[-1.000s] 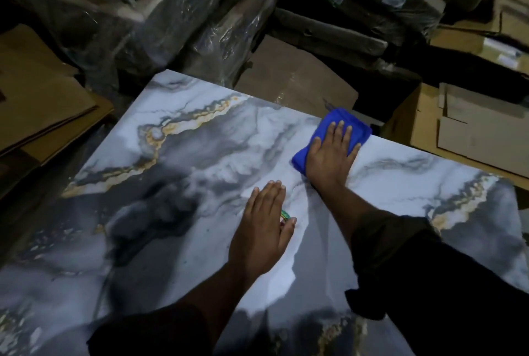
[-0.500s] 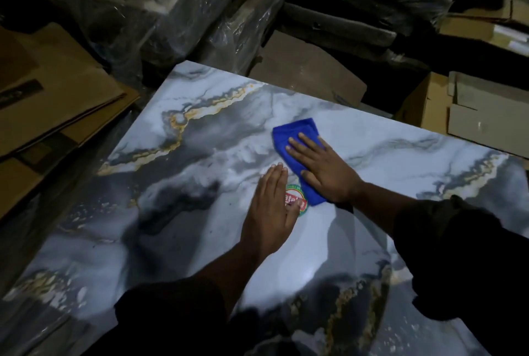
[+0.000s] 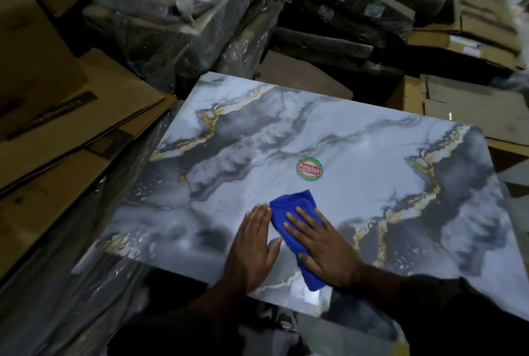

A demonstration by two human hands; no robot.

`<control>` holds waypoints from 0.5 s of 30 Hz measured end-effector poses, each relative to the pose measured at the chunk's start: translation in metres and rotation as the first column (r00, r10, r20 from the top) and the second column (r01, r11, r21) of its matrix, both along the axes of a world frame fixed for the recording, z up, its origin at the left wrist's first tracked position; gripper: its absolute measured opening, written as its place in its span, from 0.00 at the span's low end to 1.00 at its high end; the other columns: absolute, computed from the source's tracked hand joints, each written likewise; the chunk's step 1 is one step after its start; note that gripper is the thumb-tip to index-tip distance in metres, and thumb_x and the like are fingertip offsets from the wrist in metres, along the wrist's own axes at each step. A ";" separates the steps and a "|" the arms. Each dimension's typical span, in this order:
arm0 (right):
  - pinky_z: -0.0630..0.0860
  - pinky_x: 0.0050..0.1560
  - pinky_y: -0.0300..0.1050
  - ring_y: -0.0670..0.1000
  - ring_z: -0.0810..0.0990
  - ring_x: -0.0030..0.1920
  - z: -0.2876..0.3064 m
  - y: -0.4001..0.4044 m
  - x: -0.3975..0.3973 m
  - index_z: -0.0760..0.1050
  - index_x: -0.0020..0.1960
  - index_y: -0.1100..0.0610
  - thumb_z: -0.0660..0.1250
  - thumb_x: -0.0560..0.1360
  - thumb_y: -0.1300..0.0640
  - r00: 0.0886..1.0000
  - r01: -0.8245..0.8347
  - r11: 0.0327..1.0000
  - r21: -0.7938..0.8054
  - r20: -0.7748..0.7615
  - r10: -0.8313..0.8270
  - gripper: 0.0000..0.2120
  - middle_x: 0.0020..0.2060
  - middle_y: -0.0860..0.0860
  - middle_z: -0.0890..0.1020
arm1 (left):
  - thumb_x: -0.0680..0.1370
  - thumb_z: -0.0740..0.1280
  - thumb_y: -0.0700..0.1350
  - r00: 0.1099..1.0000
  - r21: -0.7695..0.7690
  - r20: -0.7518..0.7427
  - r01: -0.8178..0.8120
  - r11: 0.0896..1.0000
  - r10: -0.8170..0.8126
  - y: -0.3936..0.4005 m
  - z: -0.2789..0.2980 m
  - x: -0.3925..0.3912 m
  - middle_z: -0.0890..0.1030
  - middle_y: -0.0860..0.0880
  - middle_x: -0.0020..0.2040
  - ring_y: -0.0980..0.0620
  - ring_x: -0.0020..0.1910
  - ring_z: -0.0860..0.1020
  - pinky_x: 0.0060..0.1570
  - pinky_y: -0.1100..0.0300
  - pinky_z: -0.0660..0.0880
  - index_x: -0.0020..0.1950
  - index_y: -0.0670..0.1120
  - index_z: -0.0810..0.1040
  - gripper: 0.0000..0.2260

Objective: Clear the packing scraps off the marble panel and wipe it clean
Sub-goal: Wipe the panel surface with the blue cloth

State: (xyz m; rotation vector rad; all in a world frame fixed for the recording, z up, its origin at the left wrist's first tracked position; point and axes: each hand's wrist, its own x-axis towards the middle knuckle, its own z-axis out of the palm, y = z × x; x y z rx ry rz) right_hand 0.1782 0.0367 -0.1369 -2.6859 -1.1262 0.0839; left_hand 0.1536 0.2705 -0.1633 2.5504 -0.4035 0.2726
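A glossy marble panel (image 3: 357,155) with grey, white and gold veins lies flat in front of me. A folded blue cloth (image 3: 294,209) sits on its near middle. My right hand (image 3: 323,249) presses flat on the cloth with straight fingers. My left hand (image 3: 254,244) rests flat on the panel just left of the cloth, its fingertips touching the cloth's edge. A round red and green sticker (image 3: 309,169) is stuck to the panel beyond the cloth, uncovered.
Flattened cardboard boxes (image 3: 57,115) pile up on the left. Plastic-wrapped stacks of panels (image 3: 183,12) stand behind, with dark wrapped bundles (image 3: 357,3) at the back right. Cardboard pieces (image 3: 469,109) lie at the right edge. Clear plastic wrap (image 3: 71,284) hangs at the panel's near left.
My right hand has dragged the blue cloth from the far edge toward me across the panel. My left hand slid back too, uncovering the round sticker.
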 end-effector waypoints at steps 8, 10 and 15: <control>0.54 0.76 0.65 0.55 0.48 0.82 -0.002 0.060 -0.072 0.51 0.83 0.55 0.57 0.81 0.40 0.949 0.314 0.949 -0.037 0.039 -0.312 0.36 0.83 0.51 0.51 | 0.84 0.56 0.58 0.994 0.035 -0.111 0.003 0.999 0.001 0.040 0.011 -0.038 0.67 0.44 0.79 0.48 0.79 0.64 0.77 0.52 0.62 0.78 0.40 0.68 0.28; 0.54 0.76 0.66 0.56 0.49 0.82 -0.003 0.079 -0.078 0.55 0.82 0.56 0.57 0.80 0.40 0.901 0.435 0.900 -0.044 0.015 -0.434 0.36 0.82 0.53 0.53 | 0.84 0.57 0.57 0.991 0.029 -0.133 0.001 1.000 0.003 0.043 0.013 -0.040 0.67 0.44 0.79 0.49 0.79 0.64 0.78 0.55 0.60 0.78 0.40 0.68 0.28; 0.54 0.78 0.67 0.57 0.51 0.82 -0.002 0.132 -0.073 0.56 0.81 0.59 0.52 0.80 0.40 0.664 0.744 0.665 -0.063 -0.036 -0.747 0.36 0.81 0.56 0.56 | 0.83 0.51 0.60 0.979 -0.006 -0.202 -0.029 1.000 0.027 0.045 0.020 -0.037 0.62 0.47 0.81 0.54 0.81 0.57 0.78 0.64 0.49 0.81 0.43 0.63 0.31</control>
